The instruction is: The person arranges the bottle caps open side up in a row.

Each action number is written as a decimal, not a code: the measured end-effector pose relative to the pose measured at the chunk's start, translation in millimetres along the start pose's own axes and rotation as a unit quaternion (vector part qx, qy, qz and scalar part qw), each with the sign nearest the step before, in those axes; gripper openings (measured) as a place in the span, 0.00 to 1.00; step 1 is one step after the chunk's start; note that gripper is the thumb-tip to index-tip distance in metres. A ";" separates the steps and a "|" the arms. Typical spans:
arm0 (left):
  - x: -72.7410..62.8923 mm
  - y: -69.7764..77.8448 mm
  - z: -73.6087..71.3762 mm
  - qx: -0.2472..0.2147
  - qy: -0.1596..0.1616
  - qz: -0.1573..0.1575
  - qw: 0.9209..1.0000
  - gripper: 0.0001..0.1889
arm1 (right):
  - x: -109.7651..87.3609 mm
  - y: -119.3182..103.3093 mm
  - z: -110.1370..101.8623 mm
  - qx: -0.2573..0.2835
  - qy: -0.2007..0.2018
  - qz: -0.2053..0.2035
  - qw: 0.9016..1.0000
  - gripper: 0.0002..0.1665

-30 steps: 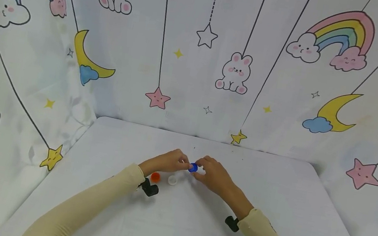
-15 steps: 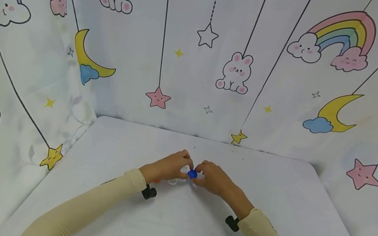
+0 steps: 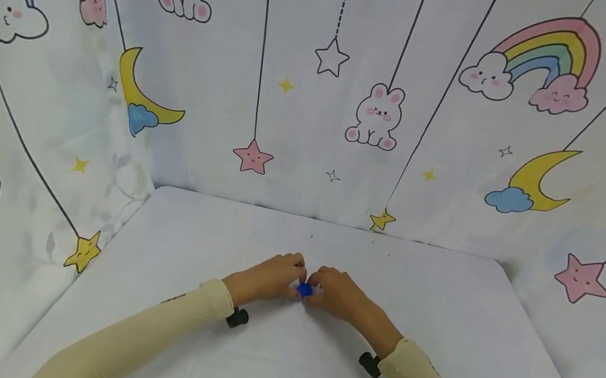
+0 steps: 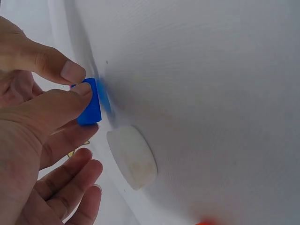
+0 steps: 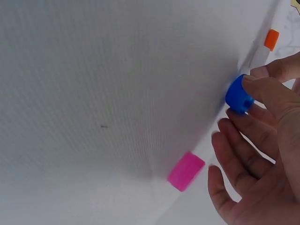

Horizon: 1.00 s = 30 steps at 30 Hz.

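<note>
Between my two hands, just above the white table or touching it, is a small blue bottle cap (image 3: 304, 290). My left hand (image 3: 268, 278) pinches it from the left with thumb and fingers. From the other side, my right hand (image 3: 344, 296) grips it the same way. The left wrist view shows the blue cap (image 4: 89, 108) edge-on, both thumbs at it. Beside it on the table stands a white cap (image 4: 133, 157). In the right wrist view a pink cap (image 5: 186, 171) lies near my right fingers. The pink, white and orange caps are hidden in the head view.
An orange cap (image 5: 271, 40) sits beyond the white one in the right wrist view. White cloth covers the table (image 3: 276, 368). Behind it hangs a patterned curtain (image 3: 301, 123) with rainbows, rabbits and stars.
Both hands have drawn the blue cap nearer to the person. My left hand now covers the orange and white caps, which showed beside it a second ago.
</note>
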<state>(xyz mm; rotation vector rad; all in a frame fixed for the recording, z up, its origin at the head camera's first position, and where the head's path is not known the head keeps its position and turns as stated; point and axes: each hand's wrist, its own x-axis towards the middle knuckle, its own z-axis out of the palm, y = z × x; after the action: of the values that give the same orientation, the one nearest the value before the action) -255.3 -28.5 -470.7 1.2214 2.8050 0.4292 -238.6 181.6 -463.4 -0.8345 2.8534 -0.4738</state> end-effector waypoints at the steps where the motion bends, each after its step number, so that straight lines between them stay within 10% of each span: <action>1: -0.5 0.4 0.5 0.003 0.002 0.002 1.000 0.13 | -0.2 -0.7 0.4 -0.006 0.001 -0.002 1.000 0.15; 30: 7.5 5.8 -9.4 0.003 -0.009 -0.020 1.000 0.23 | -6.5 1.4 -12.5 -0.085 0.020 0.003 0.996 0.25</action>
<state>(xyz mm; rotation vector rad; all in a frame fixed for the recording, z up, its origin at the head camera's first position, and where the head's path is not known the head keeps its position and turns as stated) -257.8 -21.5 -459.7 1.1612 2.8128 0.4051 -236.4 189.6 -451.9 -0.8510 2.9650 -0.2512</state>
